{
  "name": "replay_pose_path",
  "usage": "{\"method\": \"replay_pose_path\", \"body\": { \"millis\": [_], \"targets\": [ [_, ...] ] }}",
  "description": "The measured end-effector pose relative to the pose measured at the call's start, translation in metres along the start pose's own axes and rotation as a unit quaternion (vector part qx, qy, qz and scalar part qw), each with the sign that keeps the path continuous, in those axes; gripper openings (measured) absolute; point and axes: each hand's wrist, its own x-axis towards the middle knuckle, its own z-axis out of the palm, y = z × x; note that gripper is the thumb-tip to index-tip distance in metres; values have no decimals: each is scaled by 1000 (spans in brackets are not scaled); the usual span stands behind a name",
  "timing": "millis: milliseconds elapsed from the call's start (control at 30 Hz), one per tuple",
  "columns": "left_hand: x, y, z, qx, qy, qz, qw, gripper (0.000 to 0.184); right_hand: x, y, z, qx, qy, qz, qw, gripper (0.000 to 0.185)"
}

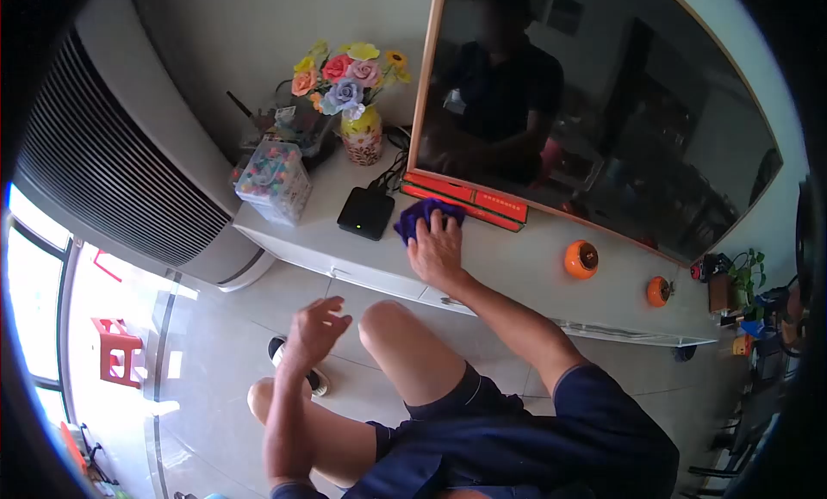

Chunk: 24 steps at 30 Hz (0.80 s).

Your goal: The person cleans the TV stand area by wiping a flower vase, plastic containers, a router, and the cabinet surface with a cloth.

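Note:
My right hand (438, 247) presses a purple cloth (410, 223) onto the top of a long white cabinet (508, 266). The fingers lie over the cloth and cover part of it. Just left of the cloth sits a black set-top box (367, 213) with a small green light. Behind the cloth, a flat red box (495, 208) lies along the lower edge of the television (594, 111). My left hand (317, 331) hangs in the air in front of the cabinet, above my knees, with loosely bent fingers apart and nothing in them.
A flower vase (362, 137) and a clear tub of colourful pieces (274, 182) stand at the cabinet's left end, near black cables. Two orange pots (581, 260) stand to the right. A tall grey air conditioner (129, 146) flanks the cabinet; a red stool (117, 353) is farther left.

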Motion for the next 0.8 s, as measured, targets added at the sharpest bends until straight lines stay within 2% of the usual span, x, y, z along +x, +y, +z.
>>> {"method": "replay_pose_path", "body": {
  "millis": [33, 67, 167, 300, 400, 567, 633, 700, 800],
  "targets": [
    [-6, -5, 9, 4, 3, -1, 1000, 37, 9, -8, 4, 1, -9, -3, 1000, 43],
    [-12, -3, 10, 48, -35, -1, 998, 37, 17, -16, 8, 1, -18, -7, 1000, 43],
    [-16, -16, 21, 165, -54, 30, 984, 40, 30, -29, 14, -12, -45, -6, 999, 41],
    [-15, -15, 22, 243, -92, -35, 965, 44, 20, -13, 10, 6, -31, -61, 998, 36],
    [-18, -23, 17, 221, -72, -26, 972, 44, -8, -3, -1, 61, 12, -123, 990, 34],
    [-30, -27, 1, 230, -61, -19, 971, 40, -48, -1, -24, 42, -44, -129, 990, 41],
    [-32, -24, -7, 224, -57, -29, 972, 42, -36, -3, -21, 54, -75, -116, 989, 46],
    [-30, -28, -8, 222, -63, -37, 972, 44, -19, 1, -2, 45, -39, -122, 991, 51],
    [-26, -31, -11, 222, -61, -54, 972, 46, 15, -5, 13, 47, -60, -67, 995, 52]
  ]
}}
